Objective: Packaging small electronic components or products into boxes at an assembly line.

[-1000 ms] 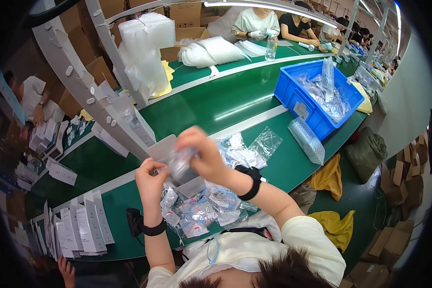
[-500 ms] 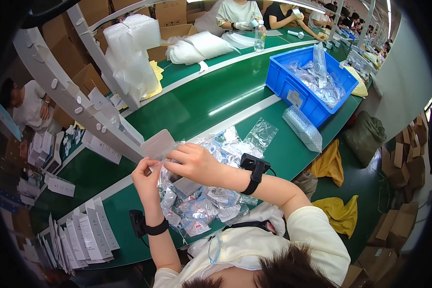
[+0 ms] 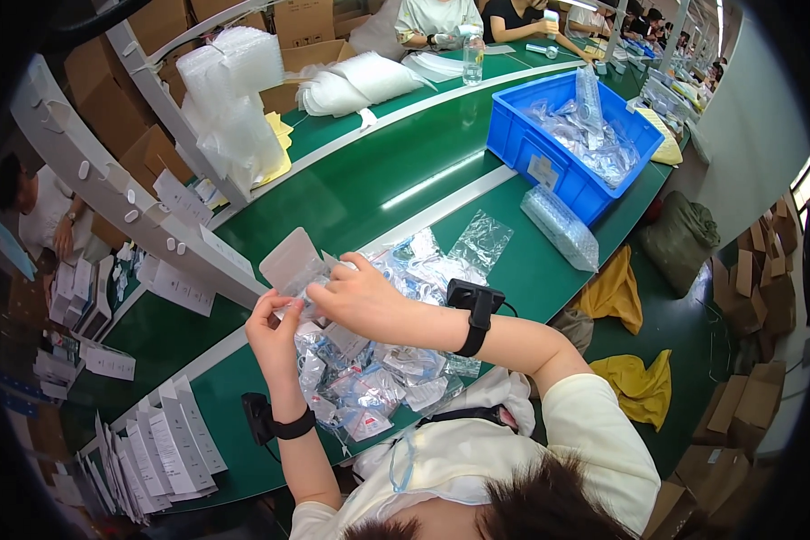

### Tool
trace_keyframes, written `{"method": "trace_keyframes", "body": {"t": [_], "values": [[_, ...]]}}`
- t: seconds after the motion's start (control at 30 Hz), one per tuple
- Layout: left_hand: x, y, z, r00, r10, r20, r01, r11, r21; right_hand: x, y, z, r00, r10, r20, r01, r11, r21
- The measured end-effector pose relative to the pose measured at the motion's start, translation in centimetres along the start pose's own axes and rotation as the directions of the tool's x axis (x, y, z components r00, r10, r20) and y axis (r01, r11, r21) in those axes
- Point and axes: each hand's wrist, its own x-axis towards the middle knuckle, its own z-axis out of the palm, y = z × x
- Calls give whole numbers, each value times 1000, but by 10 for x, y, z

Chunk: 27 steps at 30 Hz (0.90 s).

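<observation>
A small white box [image 3: 288, 255] with a raised, rounded flap stands tilted between my hands, above a heap of clear plastic bags [image 3: 364, 396] with small white parts in them. Low on its near left side, my left hand [image 3: 274, 335] grips it between thumb and fingers. My right hand [image 3: 355, 295] is closed at the box's open end, fingers bent around what looks like a clear plastic bag [image 3: 313, 274]. The fingers partly cover this bag, and its contents cannot be made out. Both wrists wear black straps with small devices.
A blue crate [image 3: 558, 171] full of bagged parts stands at the right, with a bubble-wrap roll [image 3: 558, 227] beside it. Folded white cartons [image 3: 166, 441] line the left near edge. A grey metal post [image 3: 144, 198] rises at the left. Co-workers sit across the green bench.
My right hand has lifted slightly and its fingers have shifted at the box's open end. The box flap stands higher. The whole view has shifted a little.
</observation>
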Motion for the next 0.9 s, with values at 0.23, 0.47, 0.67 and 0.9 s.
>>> {"method": "trace_keyframes", "body": {"t": [0.23,0.47,0.67,0.9], "values": [[-4,4,4,999,13,-31,-10,996,85,5,0,-4,981,85,-177,-95,994,-49],[-11,-10,-4,993,60,-100,-58,998,23,-23,60,-72,909,71,-410,-14,990,139],[-20,-13,-10,974,88,-211,-90,996,3,-162,275,-221,193,543,-817,-939,-139,-314],[-24,-24,-15,975,47,-218,-69,993,-93,-363,425,-251,-304,715,-629,-924,-60,379]]}}
